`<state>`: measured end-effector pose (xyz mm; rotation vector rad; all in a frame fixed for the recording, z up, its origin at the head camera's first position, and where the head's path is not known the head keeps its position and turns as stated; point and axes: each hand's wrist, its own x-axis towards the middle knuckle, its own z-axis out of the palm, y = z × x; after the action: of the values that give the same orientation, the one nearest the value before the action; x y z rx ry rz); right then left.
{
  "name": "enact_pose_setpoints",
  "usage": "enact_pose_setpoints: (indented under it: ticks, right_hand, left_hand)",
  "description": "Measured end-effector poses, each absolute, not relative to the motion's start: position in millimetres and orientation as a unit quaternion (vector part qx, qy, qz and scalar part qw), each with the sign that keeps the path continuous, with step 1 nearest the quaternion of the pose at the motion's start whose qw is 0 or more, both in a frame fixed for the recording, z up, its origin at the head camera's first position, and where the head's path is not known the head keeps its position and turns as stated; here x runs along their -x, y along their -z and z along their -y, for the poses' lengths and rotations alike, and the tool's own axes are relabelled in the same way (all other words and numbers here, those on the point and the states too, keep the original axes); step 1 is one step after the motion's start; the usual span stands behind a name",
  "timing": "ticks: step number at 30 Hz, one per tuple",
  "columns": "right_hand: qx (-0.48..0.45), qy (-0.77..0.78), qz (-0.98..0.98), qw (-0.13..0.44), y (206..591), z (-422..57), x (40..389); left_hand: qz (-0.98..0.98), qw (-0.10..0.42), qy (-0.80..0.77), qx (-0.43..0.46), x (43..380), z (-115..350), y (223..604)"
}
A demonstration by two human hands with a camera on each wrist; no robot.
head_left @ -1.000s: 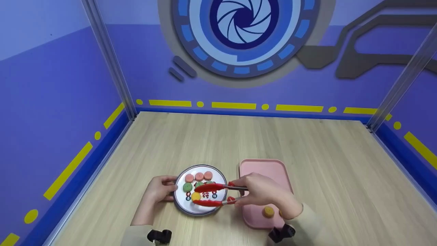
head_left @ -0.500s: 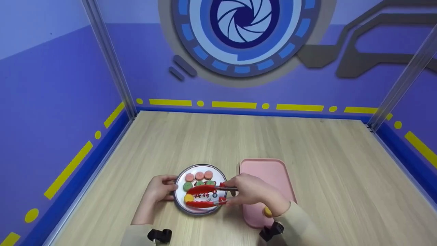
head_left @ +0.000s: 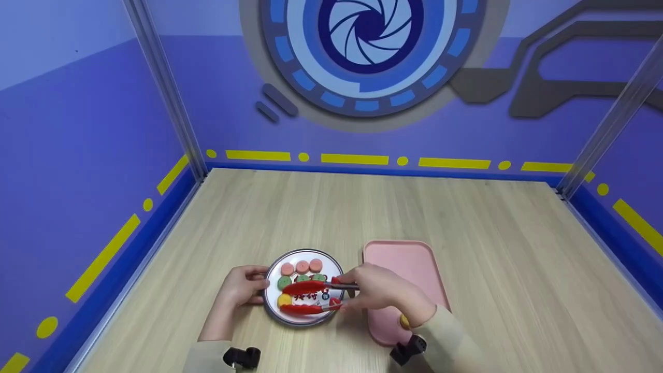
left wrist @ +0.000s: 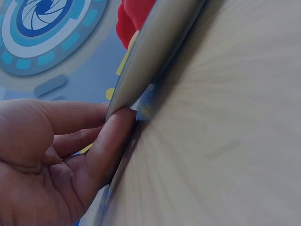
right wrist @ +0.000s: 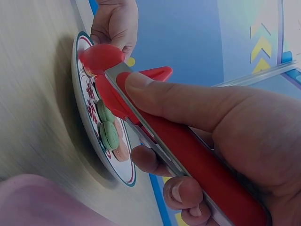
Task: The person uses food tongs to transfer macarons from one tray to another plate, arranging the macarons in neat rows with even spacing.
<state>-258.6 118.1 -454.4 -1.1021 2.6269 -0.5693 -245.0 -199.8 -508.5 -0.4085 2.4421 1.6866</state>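
Three pink macarons (head_left: 302, 267) and three green macarons (head_left: 284, 283) sit on a white plate (head_left: 303, 254), its left rim pinched in the left hand's grip (head_left: 242, 286). The right hand's grip (head_left: 379, 287) holds red tongs (head_left: 306, 286), their tips flanking a yellow macaron (head_left: 284, 300) at the plate's near-left side. Partly hidden, a second yellow macaron (head_left: 404, 321) lies on a pink tray (head_left: 399, 256).

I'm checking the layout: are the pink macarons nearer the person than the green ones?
No, the pink macarons lie beyond the green macarons on the plate.
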Motion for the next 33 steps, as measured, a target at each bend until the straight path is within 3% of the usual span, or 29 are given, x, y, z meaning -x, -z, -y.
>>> enact_pose_setpoints:
  ticks: [23, 33]
  right_hand:
    - [0.344, 0.217, -0.903, 0.141, 452.5, -120.6, 259.0]
    - [0.36, 0.225, -0.897, 0.122, 449.2, -133.0, 256.8]
  left_hand:
    - [-0.812, 0.071, -0.563, 0.134, 245.7, 201.5, 510.5]
    - [-0.807, 0.07, -0.57, 0.139, 245.1, 199.8, 509.7]
